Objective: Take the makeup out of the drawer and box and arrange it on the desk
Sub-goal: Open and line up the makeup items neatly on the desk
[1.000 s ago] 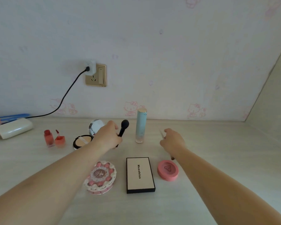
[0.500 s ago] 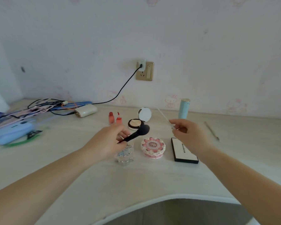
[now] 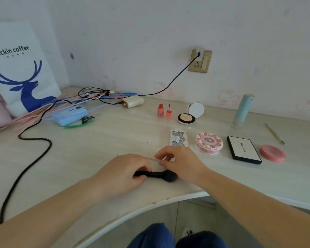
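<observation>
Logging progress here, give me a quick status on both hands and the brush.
Left hand grips black brush low at the desk. Right hand pinches thin stick. Nothing blocking; glitter case just beyond.

A white paper bag (image 3: pixel 16 68) printed "luckin coffee" with a blue deer stands at the far left of the desk (image 3: pixel 97 140). Beside it lies a tangle of cables (image 3: pixel 89 94), a light blue device (image 3: pixel 70 115) and a cream power bank (image 3: pixel 132 101). A black cord (image 3: pixel 172 81) runs up to the gold wall socket (image 3: pixel 200 61). A thicker black cable (image 3: pixel 25 158) snakes toward the desk's front edge.
</observation>
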Demonstrator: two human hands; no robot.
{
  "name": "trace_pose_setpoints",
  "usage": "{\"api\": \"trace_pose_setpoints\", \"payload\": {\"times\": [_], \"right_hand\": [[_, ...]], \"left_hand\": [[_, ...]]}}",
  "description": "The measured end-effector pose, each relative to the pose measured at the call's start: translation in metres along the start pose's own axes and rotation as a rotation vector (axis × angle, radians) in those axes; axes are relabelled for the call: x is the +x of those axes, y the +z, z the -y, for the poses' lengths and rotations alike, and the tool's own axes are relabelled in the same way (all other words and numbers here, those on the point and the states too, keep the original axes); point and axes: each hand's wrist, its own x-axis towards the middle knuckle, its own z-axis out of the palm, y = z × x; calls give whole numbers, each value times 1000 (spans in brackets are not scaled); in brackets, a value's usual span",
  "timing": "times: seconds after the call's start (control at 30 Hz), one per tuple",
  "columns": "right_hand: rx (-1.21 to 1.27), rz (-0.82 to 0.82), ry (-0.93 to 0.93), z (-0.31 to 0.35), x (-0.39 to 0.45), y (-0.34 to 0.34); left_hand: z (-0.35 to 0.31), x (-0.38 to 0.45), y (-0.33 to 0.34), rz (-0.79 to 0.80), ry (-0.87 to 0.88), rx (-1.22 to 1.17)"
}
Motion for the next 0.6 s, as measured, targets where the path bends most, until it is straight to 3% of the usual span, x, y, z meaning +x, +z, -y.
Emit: {"api": "trace_pose_setpoints", "payload": {"times": [0.33, 0.47, 0.6], "right_hand": [[-107, 10, -39, -7, 1, 7], [-231, -43, -47, -23, -9, -4], [-179, -115, 7, -32, -9, -9]], "left_hand": [[14, -2, 5, -35, -8, -78], [19, -2, 6, -46, 4, -82], [21, 5, 6, -65, -5, -91]]}}
